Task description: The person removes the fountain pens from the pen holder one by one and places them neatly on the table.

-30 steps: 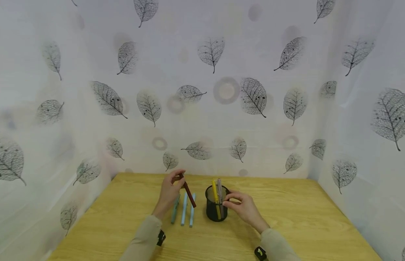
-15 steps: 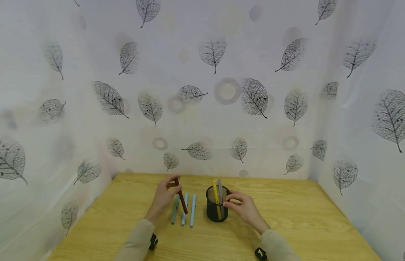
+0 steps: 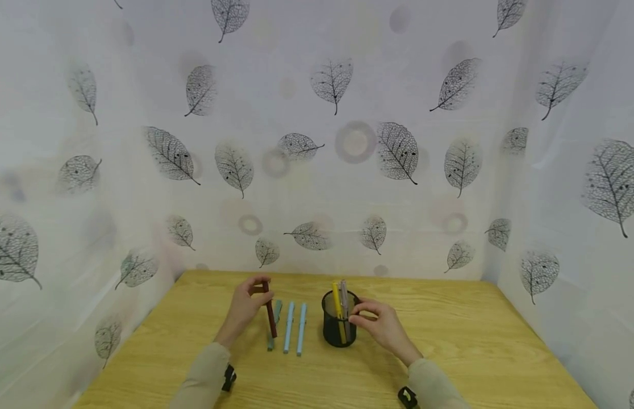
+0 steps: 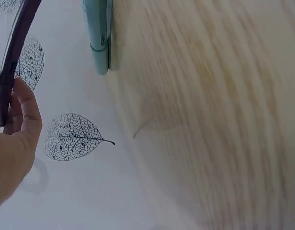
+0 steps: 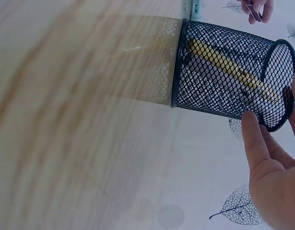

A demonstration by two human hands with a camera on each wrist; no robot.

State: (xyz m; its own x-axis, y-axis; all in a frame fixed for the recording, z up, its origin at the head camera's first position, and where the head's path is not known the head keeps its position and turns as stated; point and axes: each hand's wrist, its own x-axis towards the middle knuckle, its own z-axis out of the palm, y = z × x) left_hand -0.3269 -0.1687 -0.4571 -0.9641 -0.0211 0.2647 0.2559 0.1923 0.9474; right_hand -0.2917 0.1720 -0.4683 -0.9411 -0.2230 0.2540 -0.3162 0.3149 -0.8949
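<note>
My left hand (image 3: 243,307) pinches a dark red pen (image 3: 270,315) near its upper end. The pen slants downward and overlaps a green pen (image 3: 278,309) in the head view. Two light blue pens (image 3: 288,329) lie side by side to the right of the green one. A black mesh pen holder (image 3: 331,335) stands upright, with a yellow pen (image 3: 337,296) and a greyish-purple pen (image 3: 345,294) leaning inside. At the holder's right side, my right hand (image 3: 382,326) grips it near the rim, thumb against the mesh (image 5: 253,43) in the right wrist view.
The wooden table (image 3: 450,335) is enclosed at the back and sides by a white leaf-print curtain (image 3: 322,187). Black wrist straps (image 3: 407,397) show at both sleeves.
My left hand has moved left with the dark red pen, from over the light blue pens to over the green one. The right hand and the pen holder have stayed put.
</note>
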